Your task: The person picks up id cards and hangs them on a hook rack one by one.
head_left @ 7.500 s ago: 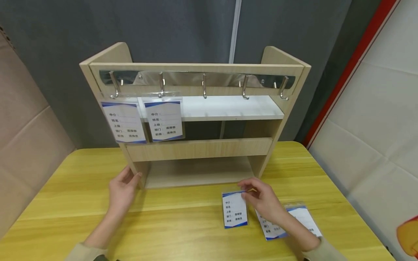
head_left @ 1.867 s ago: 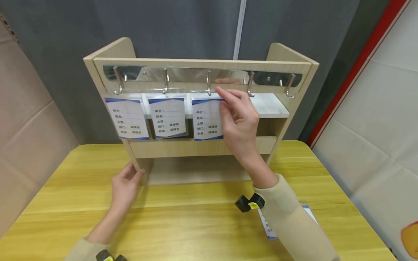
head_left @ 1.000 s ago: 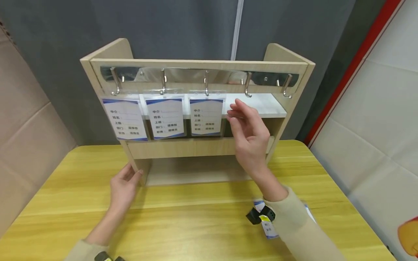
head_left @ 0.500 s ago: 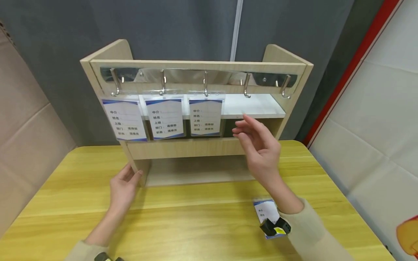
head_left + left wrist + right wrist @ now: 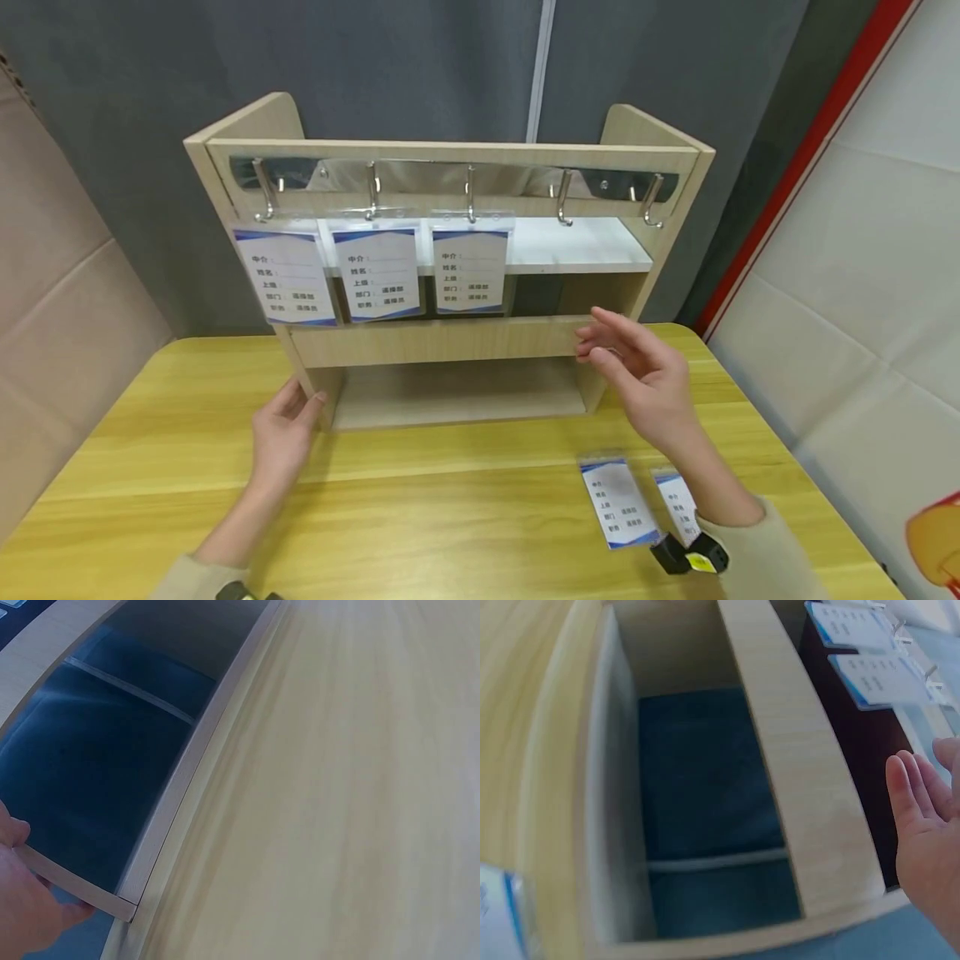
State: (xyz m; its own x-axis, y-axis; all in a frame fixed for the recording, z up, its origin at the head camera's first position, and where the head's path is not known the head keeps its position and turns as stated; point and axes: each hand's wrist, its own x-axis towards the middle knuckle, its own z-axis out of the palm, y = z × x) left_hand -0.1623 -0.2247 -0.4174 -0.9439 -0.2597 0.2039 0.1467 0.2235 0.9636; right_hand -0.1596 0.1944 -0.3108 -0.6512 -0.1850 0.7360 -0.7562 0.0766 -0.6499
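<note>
My left hand point(image 5: 281, 433) grips the lower left side panel of a pale wooden shelf rack point(image 5: 457, 340); in the left wrist view, thumb and fingers lie on either side of the panel's edge. Three clear-sleeved ID badges, a left badge point(image 5: 288, 279), a middle badge point(image 5: 377, 275) and a right badge point(image 5: 470, 271), hang from the first three hooks. With relaxed fingers and nothing held, my right hand point(image 5: 641, 375) is in the air before the rack's right side. Below it, two more badges lie on the table: one whole badge point(image 5: 618, 504) and one badge point(image 5: 677, 504) partly covered by my forearm.
A metal rail with several hooks crosses the rack's upper board; the fourth hook point(image 5: 564, 200) and the far right hook point(image 5: 653, 202) are bare. The yellow wooden table point(image 5: 420, 517) reaches back to a grey partition point(image 5: 420, 67). A white panel point(image 5: 862, 292) stands along the right.
A third badge, earlier on the table in my right hand, now hangs from the middle hook. My right hand has let go and moved down and right. The left hand keeps its place.
</note>
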